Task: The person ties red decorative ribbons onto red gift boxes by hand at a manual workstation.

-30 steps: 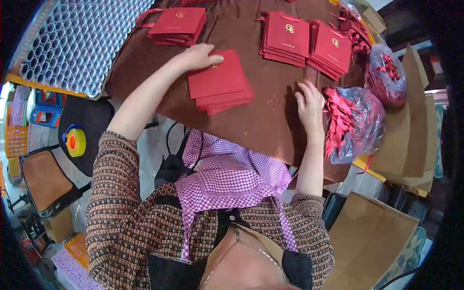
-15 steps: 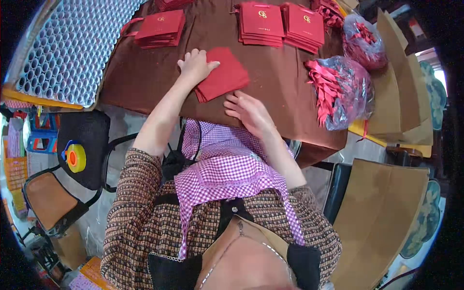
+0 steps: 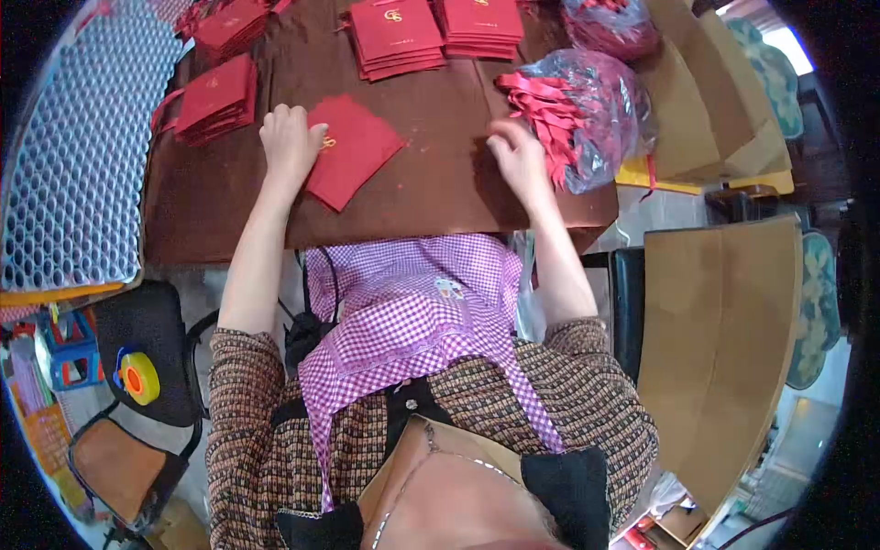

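Observation:
A flat red bag (image 3: 357, 151) with a gold mark lies tilted on the brown cloth in front of me. My left hand (image 3: 291, 142) is at its left edge, fingers curled, the thumb over the edge by the gold mark. Over to the right, my right hand (image 3: 520, 158) is beside the bundle of red ribbons (image 3: 550, 115) that spills from a clear plastic bag (image 3: 610, 119). Its fingers are bent together near the ribbon ends; whether a ribbon is between them is not clear.
Stacks of red bags lie at the far left (image 3: 217, 96) and far side (image 3: 396, 37) of the brown table (image 3: 431, 197). A tray of round tubes (image 3: 78, 174) stands left. Cardboard boxes (image 3: 720, 321) are at the right.
My right hand has moved right, from beside the red bag to the ribbons. My left hand remains at the bag, where the gold mark now shows. The view has shifted.

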Demonstrator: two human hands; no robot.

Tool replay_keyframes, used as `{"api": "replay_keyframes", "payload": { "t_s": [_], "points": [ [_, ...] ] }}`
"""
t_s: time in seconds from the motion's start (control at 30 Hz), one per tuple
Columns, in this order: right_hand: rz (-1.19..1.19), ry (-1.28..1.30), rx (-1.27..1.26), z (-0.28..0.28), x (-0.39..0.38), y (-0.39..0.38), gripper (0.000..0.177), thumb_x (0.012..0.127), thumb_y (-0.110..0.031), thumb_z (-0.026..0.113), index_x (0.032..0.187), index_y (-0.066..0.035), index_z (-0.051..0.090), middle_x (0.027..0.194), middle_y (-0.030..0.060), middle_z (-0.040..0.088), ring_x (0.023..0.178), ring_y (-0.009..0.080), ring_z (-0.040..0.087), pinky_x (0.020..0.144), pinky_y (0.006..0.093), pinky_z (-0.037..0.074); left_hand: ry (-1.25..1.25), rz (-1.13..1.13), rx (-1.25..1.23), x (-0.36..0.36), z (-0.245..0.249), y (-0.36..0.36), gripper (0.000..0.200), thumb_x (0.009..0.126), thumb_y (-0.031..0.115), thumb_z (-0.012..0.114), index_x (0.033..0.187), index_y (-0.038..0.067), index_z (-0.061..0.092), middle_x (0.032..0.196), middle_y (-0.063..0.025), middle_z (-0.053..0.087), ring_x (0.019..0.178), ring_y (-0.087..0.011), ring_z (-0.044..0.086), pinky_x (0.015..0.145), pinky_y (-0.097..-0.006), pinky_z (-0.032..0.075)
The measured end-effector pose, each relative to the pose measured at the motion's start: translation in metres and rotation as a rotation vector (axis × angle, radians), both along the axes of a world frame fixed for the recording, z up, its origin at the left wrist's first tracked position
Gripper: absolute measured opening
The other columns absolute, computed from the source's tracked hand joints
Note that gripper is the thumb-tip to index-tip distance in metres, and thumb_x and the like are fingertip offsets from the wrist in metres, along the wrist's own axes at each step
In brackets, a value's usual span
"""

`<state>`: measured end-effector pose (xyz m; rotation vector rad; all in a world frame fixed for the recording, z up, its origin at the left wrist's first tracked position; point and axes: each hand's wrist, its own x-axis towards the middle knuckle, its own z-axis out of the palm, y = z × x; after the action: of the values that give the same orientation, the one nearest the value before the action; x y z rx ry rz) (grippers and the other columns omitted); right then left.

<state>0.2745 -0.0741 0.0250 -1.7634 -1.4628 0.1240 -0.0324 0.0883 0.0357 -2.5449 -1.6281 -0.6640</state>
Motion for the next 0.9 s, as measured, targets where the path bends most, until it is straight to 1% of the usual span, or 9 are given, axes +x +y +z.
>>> {"api": "replay_keyframes", "payload": {
  "t_s": [0.1, 0.17, 0.23, 0.37, 0.47, 0.63, 0.7, 0.83, 0.9],
  "points": [
    [-0.243, -0.303, 0.075, 0.011, 0.051, 0.010, 0.017, 0.080, -0.009, 0.060, 0.094, -0.002, 0.066, 0.093, 0.0175, 0.065, 0.087, 0.0323, 0.063, 0.079, 0.0389, 0.049, -0.084, -0.006, -0.060, 0.003, 0.013, 0.006, 0.031, 0.072, 0.024, 0.075, 0.087, 0.000, 0.063, 0.092, -0.0166, 0.062, 0.089, -0.0327, 0.059, 0.078, -0.0433, 0.047],
    [-0.199, -0.438, 0.210, 0.011, 0.078, 0.025, 0.016, 0.077, -0.006, 0.061, 0.092, -0.004, 0.066, 0.088, 0.0152, 0.066, 0.085, 0.0325, 0.062, 0.078, 0.0412, 0.048, -0.157, -0.017, -0.126, 0.006, 0.022, 0.007, 0.030, 0.072, 0.022, 0.074, 0.087, -0.001, 0.062, 0.088, -0.0162, 0.064, 0.085, -0.0309, 0.061, 0.075, -0.0414, 0.048],
    [-0.213, -0.517, 0.187, 0.016, 0.083, 0.043, 0.017, 0.076, -0.008, 0.063, 0.093, -0.005, 0.067, 0.090, 0.0133, 0.065, 0.088, 0.0320, 0.060, 0.080, 0.0423, 0.046, -0.319, -0.060, -0.454, 0.015, 0.036, 0.003, 0.025, 0.074, 0.018, 0.071, 0.086, -0.001, 0.060, 0.081, -0.0160, 0.064, 0.076, -0.0278, 0.063, 0.070, -0.0381, 0.048],
    [-0.220, -0.659, 0.174, 0.015, 0.083, 0.075, 0.014, 0.078, -0.011, 0.059, 0.089, -0.007, 0.067, 0.093, 0.0105, 0.064, 0.092, 0.0308, 0.057, 0.081, 0.0450, 0.042, -0.595, -0.254, -0.638, 0.038, 0.049, -0.025, 0.022, 0.077, 0.013, 0.068, 0.091, -0.001, 0.058, 0.076, -0.0073, 0.062, 0.070, -0.0148, 0.058, 0.064, -0.0305, 0.047],
    [-0.275, -0.856, -0.079, 0.002, 0.089, 0.087, 0.017, 0.077, -0.012, 0.054, 0.089, -0.010, 0.066, 0.092, 0.0090, 0.063, 0.095, 0.0279, 0.055, 0.085, 0.0451, 0.038, -0.782, -0.308, -0.821, 0.053, 0.055, -0.065, 0.023, 0.081, 0.010, 0.066, 0.097, -0.002, 0.056, 0.075, -0.0022, 0.056, 0.070, -0.0096, 0.054, 0.062, -0.0248, 0.045],
    [-0.059, -0.725, 0.030, -0.003, 0.051, 0.057, 0.011, 0.080, -0.012, 0.054, 0.085, -0.009, 0.063, 0.088, 0.0092, 0.062, 0.092, 0.0292, 0.055, 0.084, 0.0458, 0.037, -1.018, -0.302, -1.058, 0.064, 0.007, -0.107, 0.018, 0.084, 0.009, 0.063, 0.096, -0.001, 0.055, 0.077, -0.0003, 0.056, 0.069, -0.0069, 0.051, 0.059, -0.0208, 0.042],
    [0.166, -0.540, -0.150, 0.001, 0.036, 0.037, 0.012, 0.081, -0.012, 0.056, 0.090, -0.009, 0.063, 0.089, 0.0088, 0.062, 0.092, 0.0289, 0.055, 0.085, 0.0448, 0.037, -1.008, -0.269, -1.165, 0.063, -0.005, -0.116, 0.014, 0.084, 0.007, 0.063, 0.093, 0.000, 0.055, 0.074, 0.0005, 0.055, 0.066, -0.0058, 0.049, 0.058, -0.0205, 0.040],
    [0.056, -0.470, 0.082, -0.006, 0.045, 0.036, 0.020, 0.079, -0.013, 0.060, 0.098, -0.010, 0.063, 0.094, 0.0088, 0.062, 0.095, 0.0284, 0.054, 0.087, 0.0444, 0.036, -1.036, -0.208, -1.188, 0.066, -0.021, -0.126, 0.012, 0.084, 0.006, 0.062, 0.091, 0.001, 0.055, 0.070, 0.0015, 0.053, 0.063, -0.0053, 0.047, 0.056, -0.0209, 0.039],
    [-0.106, -0.601, 0.168, 0.000, 0.046, 0.040, 0.022, 0.077, -0.013, 0.061, 0.099, -0.011, 0.064, 0.099, 0.0087, 0.061, 0.099, 0.0282, 0.053, 0.087, 0.0443, 0.036, -1.095, -0.174, -1.162, 0.069, -0.022, -0.129, 0.011, 0.084, 0.005, 0.061, 0.092, 0.001, 0.054, 0.070, 0.0015, 0.053, 0.062, -0.0052, 0.047, 0.055, -0.0211, 0.039]
  ]
}}
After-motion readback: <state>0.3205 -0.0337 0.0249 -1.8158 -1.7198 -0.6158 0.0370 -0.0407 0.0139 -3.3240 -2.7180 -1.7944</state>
